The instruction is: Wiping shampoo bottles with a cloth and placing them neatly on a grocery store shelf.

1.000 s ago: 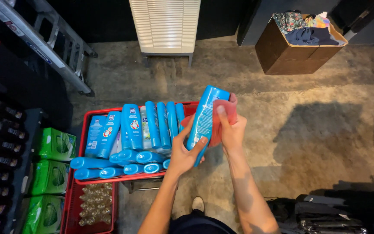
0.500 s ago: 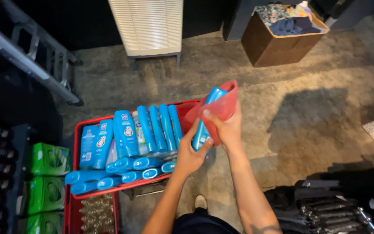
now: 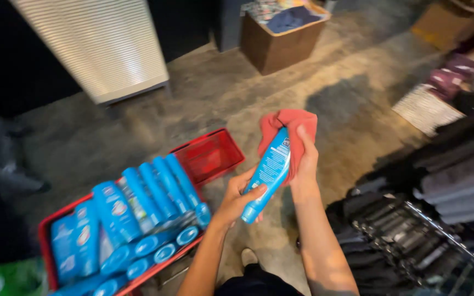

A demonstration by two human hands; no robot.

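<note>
My left hand [image 3: 237, 198] grips the lower end of a blue tube-shaped bottle [image 3: 267, 174], held tilted in front of me. A red cloth [image 3: 286, 131] is bunched in my right hand [image 3: 304, 160] and pressed against the upper part of the bottle. Below and to the left stands a red basket [image 3: 215, 154] packed with several more blue bottles [image 3: 138, 211], some lying flat, some on end. Both forearms reach up from the bottom of the view.
A white louvred panel [image 3: 97, 46] stands at the back left. A brown box with folded clothes [image 3: 281, 33] sits at the back. Dark folded goods on a rack [image 3: 429, 219] fill the right side. A green pack [image 3: 6, 277] shows at bottom left.
The view has swung to the right, so the basket now sits lower left. The bottle stays in my left hand, and the cloth in my right hand has shifted over its top.
</note>
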